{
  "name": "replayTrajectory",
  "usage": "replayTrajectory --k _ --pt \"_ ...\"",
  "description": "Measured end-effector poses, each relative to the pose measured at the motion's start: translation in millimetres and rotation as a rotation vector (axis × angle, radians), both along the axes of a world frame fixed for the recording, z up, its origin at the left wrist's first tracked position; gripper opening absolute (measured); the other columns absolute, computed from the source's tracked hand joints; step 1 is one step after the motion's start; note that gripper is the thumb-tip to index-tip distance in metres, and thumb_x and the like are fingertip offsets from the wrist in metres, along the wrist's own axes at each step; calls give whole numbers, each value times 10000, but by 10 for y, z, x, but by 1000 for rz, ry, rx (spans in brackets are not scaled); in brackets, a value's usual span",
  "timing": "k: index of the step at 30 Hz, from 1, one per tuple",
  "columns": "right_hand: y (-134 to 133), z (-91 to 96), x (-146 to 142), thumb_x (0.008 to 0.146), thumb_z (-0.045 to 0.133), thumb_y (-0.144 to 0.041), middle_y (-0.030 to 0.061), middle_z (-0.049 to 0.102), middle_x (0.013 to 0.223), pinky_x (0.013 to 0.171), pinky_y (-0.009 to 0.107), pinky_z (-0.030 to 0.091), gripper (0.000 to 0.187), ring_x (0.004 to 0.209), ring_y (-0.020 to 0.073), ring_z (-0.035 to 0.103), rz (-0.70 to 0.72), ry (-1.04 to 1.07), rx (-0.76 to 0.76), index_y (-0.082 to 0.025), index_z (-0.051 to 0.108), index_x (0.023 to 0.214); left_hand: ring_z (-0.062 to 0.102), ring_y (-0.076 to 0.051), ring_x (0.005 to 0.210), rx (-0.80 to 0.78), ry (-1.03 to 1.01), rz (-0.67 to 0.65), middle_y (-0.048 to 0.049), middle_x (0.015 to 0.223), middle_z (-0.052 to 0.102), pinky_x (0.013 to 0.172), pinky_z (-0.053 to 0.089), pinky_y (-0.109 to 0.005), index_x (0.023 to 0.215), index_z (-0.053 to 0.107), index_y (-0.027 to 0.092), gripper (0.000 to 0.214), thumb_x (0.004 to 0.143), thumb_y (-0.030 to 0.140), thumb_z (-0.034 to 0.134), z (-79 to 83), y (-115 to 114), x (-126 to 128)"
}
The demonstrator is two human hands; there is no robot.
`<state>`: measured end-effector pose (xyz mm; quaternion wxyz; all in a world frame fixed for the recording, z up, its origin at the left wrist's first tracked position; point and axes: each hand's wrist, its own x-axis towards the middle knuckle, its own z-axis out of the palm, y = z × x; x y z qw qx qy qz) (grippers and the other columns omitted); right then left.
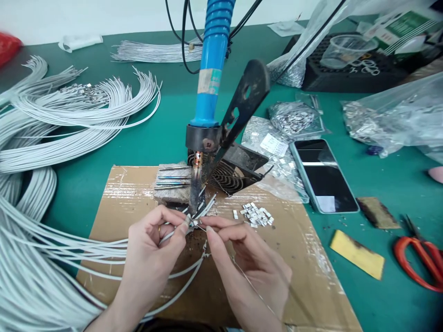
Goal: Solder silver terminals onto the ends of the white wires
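Observation:
My left hand pinches the end of a white cable between thumb and forefinger, right under the tip of a soldering iron. The iron has a blue handle and is clamped tip-down in a black metal holder. Between the thumb and forefinger of my right hand is a thin solder wire, its end close to the cable end. A small pale piece sits at the joint; its exact kind is too small to tell. Fingertips partly cover the contact point.
Bundles of white cables fill the left side. Cardboard lies under my hands, bearing small white pieces and a black fan. To the right are a phone, a yellow sponge, red-handled scissors and plastic bags.

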<state>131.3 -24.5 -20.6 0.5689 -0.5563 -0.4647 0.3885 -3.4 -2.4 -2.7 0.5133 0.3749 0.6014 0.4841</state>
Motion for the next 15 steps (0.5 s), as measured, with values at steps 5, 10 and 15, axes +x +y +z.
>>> replayTrajectory --k 5,10,15 --pt "-25 -51 265 994 684 -334 -21 782 811 734 250 589 93 722 144 751 -222 -59 -56 -253 701 951 621 -55 609 -39 -20 -65 -6 823 756 575 473 -110 690 714 174 135 790 161 803 -111 -138 -57" --pt "-75 -286 814 1027 565 -573 76 798 1073 989 414 524 436 1046 265 731 -460 -261 -138 -205 796 1048 591 -59 627 -50 -48 -74 6 821 731 578 438 -121 710 713 188 150 846 194 775 -161 -299 -77" --pt "-187 -469 843 1011 512 -681 126 784 1219 1051 495 498 602 1132 302 717 -317 23 -143 -170 777 1188 574 -69 623 -69 -48 -50 3 833 731 567 418 -147 735 728 197 127 846 217 788 -134 -436 -44"
